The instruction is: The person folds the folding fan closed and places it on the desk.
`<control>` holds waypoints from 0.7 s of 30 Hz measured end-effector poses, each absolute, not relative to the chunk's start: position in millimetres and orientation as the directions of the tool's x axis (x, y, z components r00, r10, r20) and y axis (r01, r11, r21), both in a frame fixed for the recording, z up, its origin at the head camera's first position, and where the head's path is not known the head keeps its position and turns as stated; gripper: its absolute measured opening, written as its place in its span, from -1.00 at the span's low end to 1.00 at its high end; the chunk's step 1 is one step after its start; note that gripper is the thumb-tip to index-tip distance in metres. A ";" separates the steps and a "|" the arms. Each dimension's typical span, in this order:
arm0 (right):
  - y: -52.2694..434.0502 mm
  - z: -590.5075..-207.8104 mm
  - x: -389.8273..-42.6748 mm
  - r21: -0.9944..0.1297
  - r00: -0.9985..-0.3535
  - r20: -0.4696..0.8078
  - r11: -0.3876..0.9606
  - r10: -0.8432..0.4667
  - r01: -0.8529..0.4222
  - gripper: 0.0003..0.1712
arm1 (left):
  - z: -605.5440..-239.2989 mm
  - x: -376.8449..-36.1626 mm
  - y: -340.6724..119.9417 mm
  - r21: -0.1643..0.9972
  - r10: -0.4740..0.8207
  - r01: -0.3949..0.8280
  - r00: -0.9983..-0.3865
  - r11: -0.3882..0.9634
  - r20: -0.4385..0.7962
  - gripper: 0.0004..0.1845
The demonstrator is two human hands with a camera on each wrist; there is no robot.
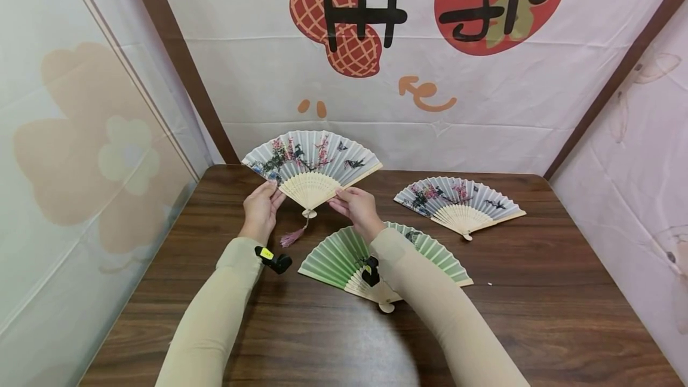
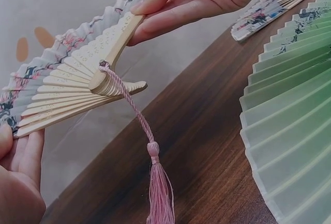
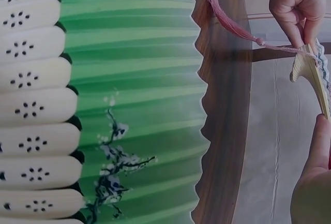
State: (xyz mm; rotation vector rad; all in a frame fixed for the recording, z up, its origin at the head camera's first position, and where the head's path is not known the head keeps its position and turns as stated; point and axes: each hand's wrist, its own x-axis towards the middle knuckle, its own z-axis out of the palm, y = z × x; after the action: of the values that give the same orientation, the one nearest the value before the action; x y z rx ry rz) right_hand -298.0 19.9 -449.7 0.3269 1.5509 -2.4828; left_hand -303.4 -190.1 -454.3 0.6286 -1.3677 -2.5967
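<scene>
The head view looks from above and behind the hands, forward and down over the table (image 1: 537,327) to the back wall, so it takes in the whole table and both arms. The left wrist view sits low and very close under the raised fan (image 2: 77,81), facing up and across the table edge toward the wall; the pink tassel (image 2: 158,182) hangs just in front of it. The right wrist view looks almost straight down, very near the green fan (image 3: 139,79) on the table. All three views share the raised fan with its tassel and the green fan
</scene>
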 end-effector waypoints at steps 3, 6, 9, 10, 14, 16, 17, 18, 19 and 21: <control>21.2 -449.1 -297.9 -0.860 -0.956 -0.288 -0.424 -0.054 0.283 -0.75 | -454.1 -303.6 -189.6 0.814 -0.304 -0.076 -0.904 -0.577 -0.300 -0.81; 21.6 -448.6 -298.3 -0.863 -0.957 -0.283 -0.421 -0.058 0.281 -0.76 | -452.7 -303.8 -190.0 0.800 -0.297 -0.074 -0.905 -0.596 -0.305 -0.89; 21.8 -448.1 -298.4 -0.866 -0.959 -0.278 -0.418 -0.057 0.275 -0.76 | -451.8 -304.4 -189.3 0.794 -0.299 -0.063 -0.906 -0.605 -0.299 -0.89; 22.0 -447.8 -298.2 -0.866 -0.959 -0.279 -0.417 -0.057 0.277 -0.76 | -451.8 -304.6 -189.1 0.795 -0.299 -0.062 -0.907 -0.604 -0.298 -0.88; 22.9 -447.4 -297.6 -0.867 -0.957 -0.283 -0.411 -0.061 0.282 -0.77 | -452.8 -305.1 -188.2 0.796 -0.299 -0.067 -0.905 -0.602 -0.302 -0.86; 23.1 -447.4 -297.5 -0.868 -0.957 -0.283 -0.408 -0.065 0.284 -0.77 | -453.1 -304.5 -188.4 0.792 -0.291 -0.073 -0.906 -0.606 -0.307 -0.86; 23.1 -447.5 -297.5 -0.868 -0.957 -0.282 -0.407 -0.067 0.284 -0.78 | -453.3 -304.1 -188.6 0.791 -0.289 -0.077 -0.906 -0.607 -0.309 -0.87; 23.2 -447.6 -297.3 -0.867 -0.957 -0.283 -0.407 -0.069 0.286 -0.78 | -453.3 -303.6 -188.5 0.792 -0.286 -0.080 -0.907 -0.606 -0.311 -0.87; 23.1 -447.7 -297.4 -0.868 -0.957 -0.283 -0.406 -0.069 0.286 -0.78 | -453.2 -303.3 -188.6 0.792 -0.284 -0.083 -0.907 -0.604 -0.312 -0.88; 22.8 -447.7 -297.6 -0.868 -0.957 -0.282 -0.406 -0.071 0.286 -0.79 | -453.0 -302.9 -188.5 0.795 -0.280 -0.088 -0.908 -0.601 -0.312 -0.89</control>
State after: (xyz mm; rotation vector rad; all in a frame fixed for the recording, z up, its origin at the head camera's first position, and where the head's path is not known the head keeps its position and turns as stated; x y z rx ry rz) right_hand -297.6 22.8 -447.7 0.2962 1.5734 -2.4500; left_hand -302.9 -188.5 -453.0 0.6288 -1.3460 -2.6421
